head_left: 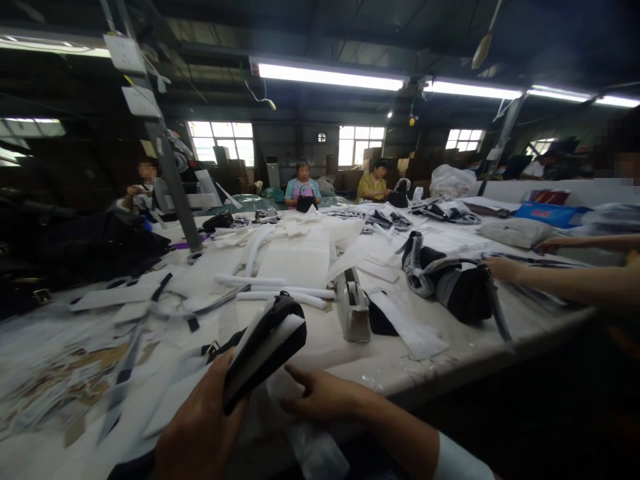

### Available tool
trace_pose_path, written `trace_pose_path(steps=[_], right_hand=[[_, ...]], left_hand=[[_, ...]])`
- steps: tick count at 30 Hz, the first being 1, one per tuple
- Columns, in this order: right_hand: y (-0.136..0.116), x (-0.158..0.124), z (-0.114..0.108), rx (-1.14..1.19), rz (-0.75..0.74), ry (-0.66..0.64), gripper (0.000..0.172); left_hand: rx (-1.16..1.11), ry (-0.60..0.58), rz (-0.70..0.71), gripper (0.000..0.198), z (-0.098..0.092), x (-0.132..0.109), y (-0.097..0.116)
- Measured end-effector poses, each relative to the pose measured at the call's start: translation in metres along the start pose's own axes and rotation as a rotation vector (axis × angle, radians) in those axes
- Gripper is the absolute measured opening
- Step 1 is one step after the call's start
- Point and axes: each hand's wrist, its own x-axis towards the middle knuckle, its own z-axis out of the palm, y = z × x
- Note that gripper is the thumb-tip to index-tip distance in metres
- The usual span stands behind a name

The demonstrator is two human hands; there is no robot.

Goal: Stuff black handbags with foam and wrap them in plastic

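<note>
My left hand (203,417) grips a small black bag (270,343), tilted, with a strip of white padding along its open side. Just right of the bag, my right hand (320,397) has its fingers curled around a thin translucent white sheet (317,450), which hangs below the hand. Thumb and fingertips stand partly apart, with the sheet showing between them. Beyond both hands stands a grey tape dispenser (354,310) on the table. Part of a buckle and black strap (213,348) shows behind my left hand.
White foam sheets (295,257) and foam rolls (280,293) cover the white table (435,373). Wrapped black bags (463,290) lie at right, near a co-worker's arm (565,280). A metal post (175,180) rises at left. Scraps (75,380) lie at lower left. Several people sit across the table.
</note>
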Motion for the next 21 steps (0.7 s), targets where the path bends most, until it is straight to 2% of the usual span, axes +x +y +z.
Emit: trace_pose_path(steps=[2, 5, 7, 8, 10, 13, 19, 21], right_hand=[[-0.007, -0.011, -0.01, -0.269, 0.019, 0.021, 0.077], [-0.009, -0.02, -0.02, -0.697, 0.067, 0.262, 0.054], [-0.002, -0.018, -0.024, -0.842, 0.088, 0.365, 0.045], [0.003, -0.015, -0.027, -0.86, 0.093, 0.381, 0.047], [0.013, -0.006, -0.034, -0.863, 0.106, 0.369, 0.049], [0.017, 0.014, -0.049, -0.884, 0.105, 0.308, 0.03], [-0.013, 0.059, -0.078, -0.873, 0.058, 0.134, 0.015], [-0.023, 0.068, -0.082, -0.826, 0.065, 0.045, 0.018]], left_hand=[[0.0, 0.0, -0.008, 0.044, -0.001, 0.002, 0.0], [0.003, -0.003, -0.029, 0.044, -0.002, 0.005, 0.0], [0.008, -0.011, -0.048, 0.045, -0.003, 0.006, 0.0], [0.011, -0.016, -0.057, 0.045, -0.004, 0.007, 0.0], [0.009, -0.027, -0.073, 0.045, -0.005, 0.007, -0.001], [-0.001, -0.038, -0.089, 0.044, -0.006, 0.007, -0.003], [-0.005, -0.064, -0.117, 0.045, -0.003, 0.006, -0.007], [-0.009, -0.057, -0.117, 0.045, -0.003, 0.006, -0.009]])
